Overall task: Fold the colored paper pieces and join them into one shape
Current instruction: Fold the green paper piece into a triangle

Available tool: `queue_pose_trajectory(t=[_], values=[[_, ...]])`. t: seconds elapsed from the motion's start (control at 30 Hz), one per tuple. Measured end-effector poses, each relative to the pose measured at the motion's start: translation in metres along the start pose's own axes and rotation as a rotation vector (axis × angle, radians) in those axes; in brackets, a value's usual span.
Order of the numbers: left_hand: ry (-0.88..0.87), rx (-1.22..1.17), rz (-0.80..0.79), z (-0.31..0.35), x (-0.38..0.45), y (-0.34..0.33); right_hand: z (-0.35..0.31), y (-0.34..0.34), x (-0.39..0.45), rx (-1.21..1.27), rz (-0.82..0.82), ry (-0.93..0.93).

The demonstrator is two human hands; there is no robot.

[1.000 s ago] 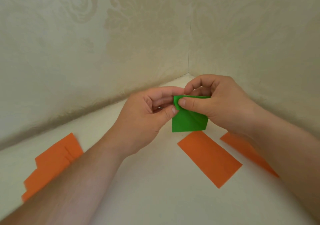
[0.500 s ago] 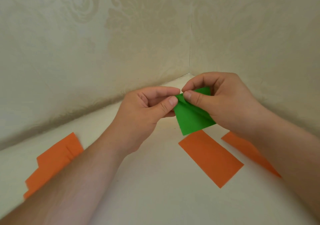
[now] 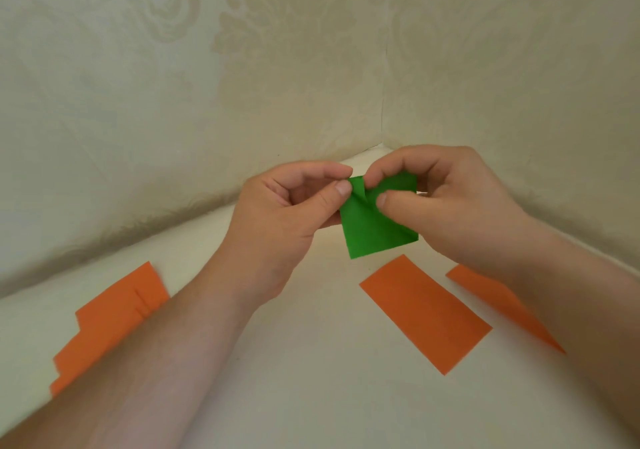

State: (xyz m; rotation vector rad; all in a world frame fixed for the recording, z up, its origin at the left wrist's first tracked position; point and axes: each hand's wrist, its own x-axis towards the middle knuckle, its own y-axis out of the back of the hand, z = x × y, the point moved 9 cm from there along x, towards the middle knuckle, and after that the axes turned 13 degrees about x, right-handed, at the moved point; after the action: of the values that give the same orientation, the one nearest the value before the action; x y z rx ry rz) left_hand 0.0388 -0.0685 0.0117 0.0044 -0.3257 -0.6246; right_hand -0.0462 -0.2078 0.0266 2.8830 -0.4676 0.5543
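- white surface set in a corner of patterned walls.
- orange paper pieces lie flat on it.
- above them, green paper held off the surface.
- left hand pinches its top corner; right hand grips its upper edge.

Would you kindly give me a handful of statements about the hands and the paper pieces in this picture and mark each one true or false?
1. Both hands pinch the green paper. True: the left hand and the right hand grip its top edge.
2. The green paper lies flat on the table. False: it is held up above the white table.
3. An orange rectangle lies below the green paper. True.
4. The orange stack is under the right forearm. False: it lies by the left forearm.
5. The left hand holds an orange piece. False: it holds only green paper.
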Motion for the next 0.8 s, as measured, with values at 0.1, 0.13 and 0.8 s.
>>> queue_pose_trajectory(t=[0.1, 0.13, 0.8], values=[[-0.019, 0.029, 0.009, 0.003, -0.001, -0.001, -0.003, 0.000, 0.000, -0.048, 0.016, 0.035], [-0.020, 0.033, 0.011, 0.003, -0.001, -0.001, -0.004, 0.001, 0.000, -0.075, 0.021, 0.058], [-0.038, 0.068, 0.057, 0.007, -0.007, -0.003, -0.011, 0.008, -0.002, -0.075, 0.178, 0.114]])
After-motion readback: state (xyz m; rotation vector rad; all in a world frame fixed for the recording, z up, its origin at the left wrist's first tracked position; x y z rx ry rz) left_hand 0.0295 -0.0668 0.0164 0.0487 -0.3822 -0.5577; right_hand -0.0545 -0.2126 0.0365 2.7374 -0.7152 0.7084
